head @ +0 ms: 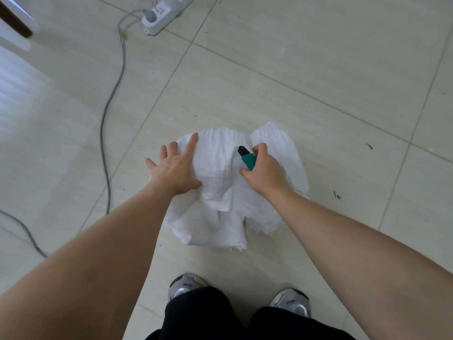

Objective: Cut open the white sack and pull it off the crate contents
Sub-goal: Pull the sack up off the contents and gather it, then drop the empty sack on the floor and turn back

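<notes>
Head view looks down on a tiled floor. White sack, woven and bundled over something that cannot be seen, sits on the floor at centre frame, just ahead of the person's two grey shoes at 6 o'clock. Frayed edges show along the sack's near and right margins. Left hand lies flat on the sack's left side, fingers spread, palm down, gripping nothing. Right hand is closed around a green-handled cutter, whose black tip points toward 11 o'clock and rests against the sack's top fold; whether a blade is out cannot be told. White power strip lies at 11 o'clock, well apart from the sack, with a grey cable running down the floor toward 8 o'clock.
</notes>
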